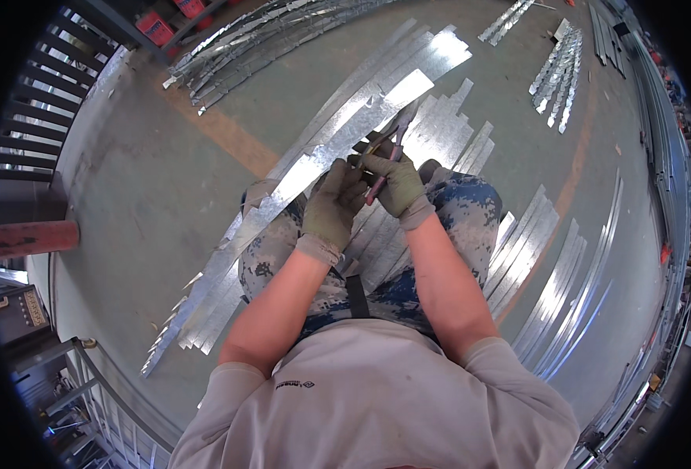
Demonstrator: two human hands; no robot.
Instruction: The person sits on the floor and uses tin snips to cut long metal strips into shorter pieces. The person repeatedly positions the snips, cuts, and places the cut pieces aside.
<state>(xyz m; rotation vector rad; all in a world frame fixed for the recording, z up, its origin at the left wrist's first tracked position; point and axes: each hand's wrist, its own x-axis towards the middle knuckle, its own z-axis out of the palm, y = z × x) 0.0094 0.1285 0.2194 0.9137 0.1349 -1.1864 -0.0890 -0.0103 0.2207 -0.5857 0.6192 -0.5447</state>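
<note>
My right hand (396, 184), in an olive work glove, is wrapped round the reddish handles of a pair of metal snips (397, 150). The dark blades point away from me, over the bright sheet-metal strips. Close beside it, my left hand (331, 206) wears a matching glove and has its fingers curled in toward the handles; what they grip is hidden. Beneath and beyond both hands lie long galvanized metal strips (306, 176) in an overlapping row, slanting from near left to far right. More strips (439, 134) lie just past the snips.
Further bundles of metal strips lie at the far left (244, 48), far right (556, 76) and near right (527, 238). Long metal profiles (668, 187) line the right edge. At left are a red pipe (34, 238), a dark slatted rack (44, 98) and a metal railing (99, 391).
</note>
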